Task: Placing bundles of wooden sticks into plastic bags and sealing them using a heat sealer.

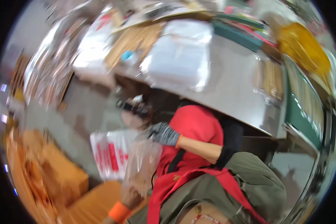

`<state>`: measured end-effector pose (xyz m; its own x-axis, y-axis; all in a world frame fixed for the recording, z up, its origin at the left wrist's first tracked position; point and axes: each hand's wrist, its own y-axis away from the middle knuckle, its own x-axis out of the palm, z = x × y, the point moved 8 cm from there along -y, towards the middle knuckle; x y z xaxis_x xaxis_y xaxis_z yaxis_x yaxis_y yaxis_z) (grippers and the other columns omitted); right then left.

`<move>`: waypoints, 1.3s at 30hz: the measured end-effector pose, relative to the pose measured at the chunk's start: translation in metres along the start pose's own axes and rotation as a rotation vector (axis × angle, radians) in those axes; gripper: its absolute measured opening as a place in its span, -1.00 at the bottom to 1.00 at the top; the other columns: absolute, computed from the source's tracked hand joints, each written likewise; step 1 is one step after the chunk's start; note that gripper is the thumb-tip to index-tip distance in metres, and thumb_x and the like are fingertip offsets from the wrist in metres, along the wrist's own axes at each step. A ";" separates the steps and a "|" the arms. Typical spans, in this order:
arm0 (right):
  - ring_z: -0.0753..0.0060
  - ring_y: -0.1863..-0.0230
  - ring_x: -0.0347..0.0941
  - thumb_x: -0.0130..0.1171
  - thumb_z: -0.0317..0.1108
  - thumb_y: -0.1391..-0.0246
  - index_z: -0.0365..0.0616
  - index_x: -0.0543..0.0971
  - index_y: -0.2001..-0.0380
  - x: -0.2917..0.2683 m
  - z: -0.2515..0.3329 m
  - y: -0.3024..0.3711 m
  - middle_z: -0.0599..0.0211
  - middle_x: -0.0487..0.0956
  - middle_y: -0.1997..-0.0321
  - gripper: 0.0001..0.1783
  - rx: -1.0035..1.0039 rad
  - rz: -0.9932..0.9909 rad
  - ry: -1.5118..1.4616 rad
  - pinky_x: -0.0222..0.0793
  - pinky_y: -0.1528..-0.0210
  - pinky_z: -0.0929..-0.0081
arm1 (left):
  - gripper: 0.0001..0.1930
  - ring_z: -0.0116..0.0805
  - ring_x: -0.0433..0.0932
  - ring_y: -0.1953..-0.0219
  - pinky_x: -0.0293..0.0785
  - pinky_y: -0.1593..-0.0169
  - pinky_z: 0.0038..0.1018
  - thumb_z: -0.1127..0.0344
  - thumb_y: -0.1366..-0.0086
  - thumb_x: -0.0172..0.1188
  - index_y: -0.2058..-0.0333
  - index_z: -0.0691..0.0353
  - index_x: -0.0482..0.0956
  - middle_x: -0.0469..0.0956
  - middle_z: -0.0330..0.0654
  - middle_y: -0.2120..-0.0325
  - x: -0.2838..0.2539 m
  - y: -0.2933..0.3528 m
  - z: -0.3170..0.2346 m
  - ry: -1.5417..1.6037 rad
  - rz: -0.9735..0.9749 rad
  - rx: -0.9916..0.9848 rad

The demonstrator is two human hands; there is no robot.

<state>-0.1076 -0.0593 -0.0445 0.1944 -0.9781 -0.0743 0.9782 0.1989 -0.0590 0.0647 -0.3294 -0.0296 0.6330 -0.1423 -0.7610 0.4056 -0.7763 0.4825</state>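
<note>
A clear plastic bag (pixel 142 164) hangs stretched between my two hands, left of the red apron (pixel 196 125) on my lap. My right hand (pixel 164 134), in a grey knitted glove, is closed on the bag's upper end. Lower down, my left hand (pixel 133 198), with an orange wristband, grips the other end; its fingers are blurred. Just beyond the gloved hand is a black object (pixel 140 110), too smeared to name. A white plastic bag with red print (pixel 110 155) lies behind the clear one, partly covered by it.
Ahead is a grey table (pixel 231 82) bearing a stack of clear plastic packs (pixel 183 52), a roll of blue tape (pixel 128 56) and bundled sticks (pixel 270 78). A green crate (pixel 306 108) stands at right. Orange sacks (pixel 52 168) lie at lower left.
</note>
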 end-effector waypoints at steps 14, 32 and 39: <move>0.00 -0.07 0.31 0.01 -0.35 -0.04 -0.14 0.45 0.10 -0.259 0.064 0.240 0.06 0.42 -0.01 -0.68 0.092 -1.107 1.182 0.21 -0.13 0.20 | -0.84 -0.25 0.47 0.36 0.37 0.28 -0.39 0.29 -0.09 0.13 0.31 0.10 0.52 0.49 -0.25 0.43 -0.184 -0.246 -0.150 -0.365 -0.136 0.778; -0.08 -0.06 0.32 0.16 -0.17 -0.02 -0.28 0.34 -0.06 -0.359 0.003 0.430 -0.06 0.40 -0.05 -0.41 0.472 -1.613 1.220 0.23 -0.10 0.24 | -0.25 -0.09 0.32 -0.12 0.21 -0.15 -0.34 -0.11 -0.13 0.16 -0.12 0.35 0.22 0.35 0.09 -0.04 -0.244 -0.669 -0.380 0.225 -0.377 0.569; -0.05 -0.03 0.36 0.21 -0.12 0.05 -0.16 0.28 -0.12 -0.453 0.088 0.342 -0.07 0.33 -0.13 -0.31 0.400 -1.386 0.984 0.28 -0.06 0.22 | -0.22 -0.04 0.21 -0.18 0.12 -0.20 -0.34 -0.07 -0.15 0.15 -0.16 0.40 0.14 0.23 0.16 -0.11 -0.188 -0.670 -0.452 0.539 -0.291 0.660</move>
<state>0.1454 0.4461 0.0569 -0.6937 0.0327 -0.7195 0.3536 -0.8549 -0.3797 -0.0282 0.4947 -0.0141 0.8551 0.2932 -0.4276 0.2420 -0.9551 -0.1709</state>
